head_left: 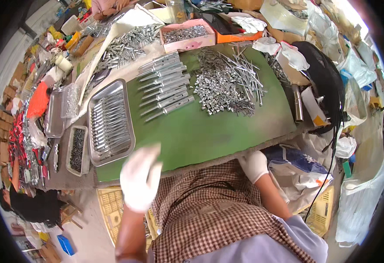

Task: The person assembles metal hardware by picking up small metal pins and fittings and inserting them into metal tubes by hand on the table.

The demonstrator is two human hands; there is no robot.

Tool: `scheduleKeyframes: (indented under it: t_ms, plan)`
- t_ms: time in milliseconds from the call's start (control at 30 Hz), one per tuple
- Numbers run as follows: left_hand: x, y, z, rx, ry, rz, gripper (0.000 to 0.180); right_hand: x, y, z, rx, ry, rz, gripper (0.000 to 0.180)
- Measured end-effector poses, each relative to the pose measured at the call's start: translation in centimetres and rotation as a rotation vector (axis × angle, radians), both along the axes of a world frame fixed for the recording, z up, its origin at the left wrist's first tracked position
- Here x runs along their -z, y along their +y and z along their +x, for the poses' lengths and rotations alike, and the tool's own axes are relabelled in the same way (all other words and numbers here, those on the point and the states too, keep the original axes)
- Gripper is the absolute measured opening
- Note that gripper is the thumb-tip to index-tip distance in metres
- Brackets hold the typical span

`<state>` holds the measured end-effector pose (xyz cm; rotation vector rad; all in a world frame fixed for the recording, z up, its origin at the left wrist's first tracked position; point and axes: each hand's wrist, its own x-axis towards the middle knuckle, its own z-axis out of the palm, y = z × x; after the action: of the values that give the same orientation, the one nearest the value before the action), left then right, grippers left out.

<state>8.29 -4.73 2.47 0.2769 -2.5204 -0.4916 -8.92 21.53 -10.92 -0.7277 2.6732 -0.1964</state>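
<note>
Steel tray (111, 120) – shiny, rod-filled, gloved left hand (140, 177) blurred nearby

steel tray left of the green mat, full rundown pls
The steel tray is a shallow rectangular pan of shiny metal with a rolled rim and rounded corners. It lies flat on the table at the left edge of the green mat, long side running away from the person. Long metal rods fill it, laid lengthwise. The gloved left hand hovers just below its near corner, blurred; contact unclear.
</note>
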Motion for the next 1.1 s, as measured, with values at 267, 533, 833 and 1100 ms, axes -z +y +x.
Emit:
scheduleKeyframes:
  t_ms: [267,533,833,1100]
  plan:
    - [4.1,-11.9,-23.5,-0.309,-0.117,-0.214,0.048,-7.8,0.0,3.0,-0.16,-0.036,-0.59,0.014]
    - [5.4,-11.0,-26.1,-0.43,-0.19,-0.231,0.045,-11.6,-6.4,-0.3,-0.226,0.255,-0.702,0.02]
    - [5.2,-9.4,-23.6,-0.433,-0.247,-0.217,0.043,-9.0,-14.7,-4.5,-0.345,0.339,-0.482,0.025]
    - [5.3,-7.3,-21.2,-0.459,-0.185,-0.258,0.045,-9.1,-13.5,-2.2,-0.32,0.282,-0.529,0.02]
